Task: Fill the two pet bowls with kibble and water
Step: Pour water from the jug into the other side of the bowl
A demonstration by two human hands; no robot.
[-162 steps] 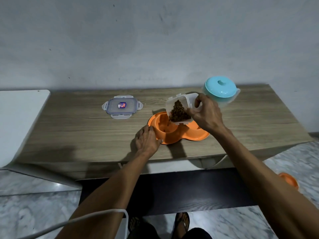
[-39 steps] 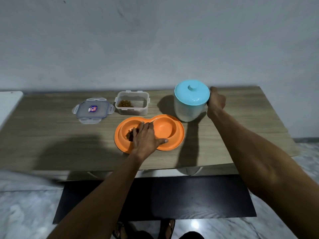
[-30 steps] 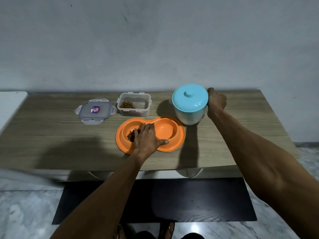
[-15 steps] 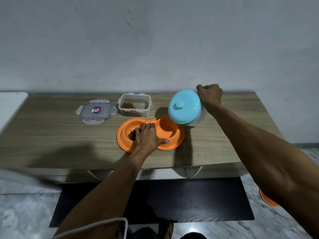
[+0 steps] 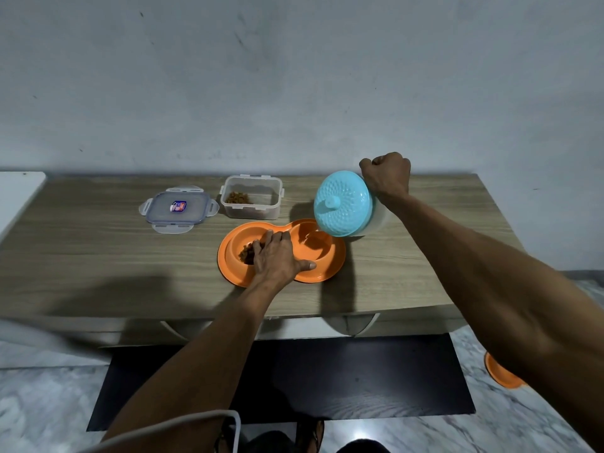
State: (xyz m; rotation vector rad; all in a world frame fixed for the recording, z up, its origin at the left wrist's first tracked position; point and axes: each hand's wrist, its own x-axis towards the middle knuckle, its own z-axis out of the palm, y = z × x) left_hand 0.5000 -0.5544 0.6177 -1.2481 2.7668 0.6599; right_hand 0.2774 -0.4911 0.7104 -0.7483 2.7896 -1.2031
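An orange double pet bowl (image 5: pixel 336 261) lies on the wooden table (image 5: pixel 98 256). Brown kibble (image 5: pixel 245 254) fills part of its left bowl. My left hand (image 5: pixel 277 256) rests flat on the bowl's middle, fingers spread, pressing it down. My right hand (image 5: pixel 387 178) is closed around the handle of a white jug with a turquoise lid (image 5: pixel 343 204). The jug is tipped steeply to the left above the right bowl. A thin stream of water (image 5: pixel 309 235) falls into that bowl.
A clear kibble container (image 5: pixel 251 197) with a little kibble left stands behind the bowl. Its lid (image 5: pixel 178 207) lies to the left. A white surface (image 5: pixel 16 194) adjoins the table's left end. A dark mat (image 5: pixel 359 377) and an orange dish (image 5: pixel 503 374) lie on the marble floor.
My right hand has lifted the jug off the table and tipped it further left over the right bowl; water now falls in. My left hand has stayed on the bowl.
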